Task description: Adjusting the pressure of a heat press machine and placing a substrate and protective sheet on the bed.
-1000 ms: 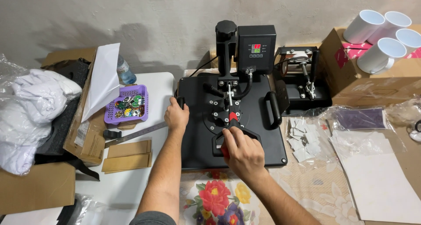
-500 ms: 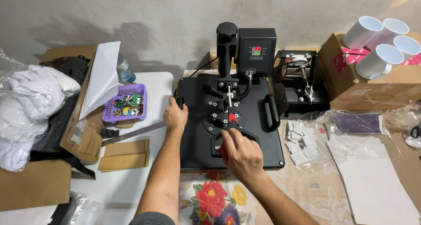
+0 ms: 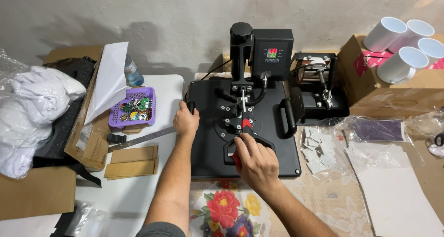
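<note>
A black flat heat press (image 3: 259, 126) stands in the middle of the table, its top plate down. My left hand (image 3: 186, 122) grips the black side handle on the press's left edge. My right hand (image 3: 255, 162) is closed around the red and black lever handle at the front of the plate. Behind the plate rises a black column with a control box (image 3: 272, 52) showing lit digits.
A purple basket of badges (image 3: 132, 107) and a metal ruler (image 3: 141, 139) lie left of the press. Cardboard boxes and bagged white cloth (image 3: 27, 112) sit far left. A mug press (image 3: 319, 91), white mugs (image 3: 400, 63) on a box, and paper sheets (image 3: 393, 195) lie right.
Both hands keep their grips on the press. The view has shifted slightly; nothing else has visibly moved.
</note>
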